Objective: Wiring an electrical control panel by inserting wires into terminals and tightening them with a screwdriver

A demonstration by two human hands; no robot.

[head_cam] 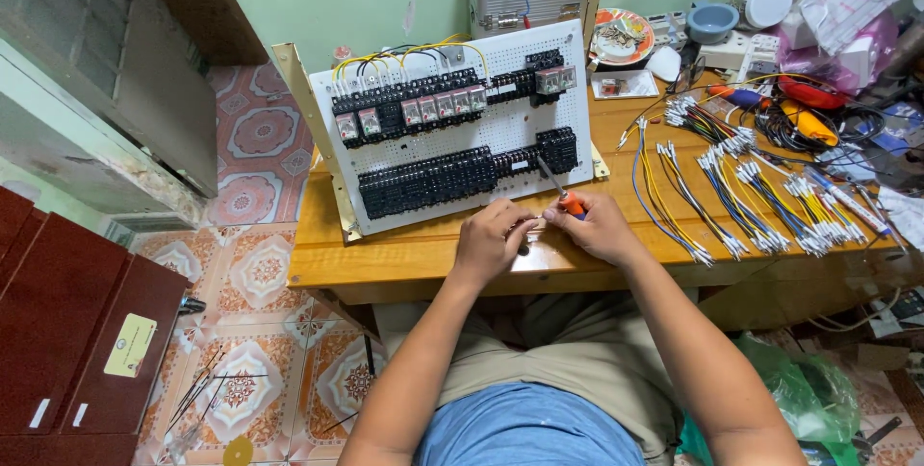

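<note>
**Screwdriver at the lower terminal row**

My right hand [599,225] is closed around a small screwdriver [560,189] with an orange grip. The fingers are wrapped tight on the handle and the thin shaft angles up and left to the bottom edge of the white perforated panel [452,129]. My left hand [493,240] sits just beside it, fingertips pinched together close to the right hand; whether they pinch a wire end or some small part I cannot tell, it is hidden between the fingers.

Handling: the driver looks light and stiff, and the slim blade would likely slip off a screw head if tilted. Best held at the orange grip, as now. The panel stands tilted back on a yellow frame [306,105]; it looks rigid but might rock if pushed hard low down.

The lower row of black terminal blocks [452,177] runs just above my knuckles. Relays [414,112] and yellow wiring [404,60] sit higher up, well apart from the blade.

Room: the wooden table [385,259] has a narrow bare strip between the panel foot and the front edge, and both wrists rest there. To my right lie fanned bundles of cut wires [751,198], near my forearm, so a wide sweep that way would catch them. To the left the table ends near the frame, with tiled floor [260,283] below.
</note>
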